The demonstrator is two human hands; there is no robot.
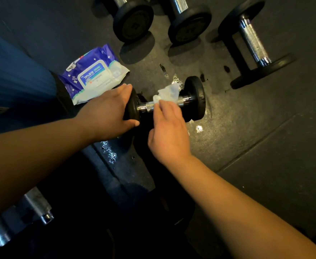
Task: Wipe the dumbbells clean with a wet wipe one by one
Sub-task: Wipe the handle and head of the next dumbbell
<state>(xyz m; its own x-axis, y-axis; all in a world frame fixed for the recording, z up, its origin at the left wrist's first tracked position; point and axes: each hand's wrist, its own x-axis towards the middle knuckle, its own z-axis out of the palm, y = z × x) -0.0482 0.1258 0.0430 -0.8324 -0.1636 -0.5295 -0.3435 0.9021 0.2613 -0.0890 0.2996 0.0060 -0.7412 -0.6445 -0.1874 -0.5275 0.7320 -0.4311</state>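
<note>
The small dumbbell (166,103) under treatment lies on the dark rubber floor (265,146), centre of view, its chrome handle running left to right between two black end plates. The left hand (106,113) grips the near-left plate, fingers curled over its rim and thumb below, steadying it. The right hand (169,131) pinches the wet wipe (169,94) against the handle, the cloth bunched over the bar just beside the right plate. Risks, as judged: the round plates can roll if the left hand slackens, carrying the bar away from the wipe; the wet patches glinting on the floor beside the right plate and below the left forearm could let the piece skid; the bunched wipe may miss the knurling and the inner plate faces unless it is spread or turned. Surroundings: the wipes packet (95,73) lies just beyond the left hand, near but not touching the dumbbell. Three larger dumbbells stand further off, one at upper right (254,43) and two at the top edge (134,21) (189,21), well apart from the work. A further chrome bar (22,215) shows at lower left, partly in shadow. Nothing blocks the wiping stroke.
</note>
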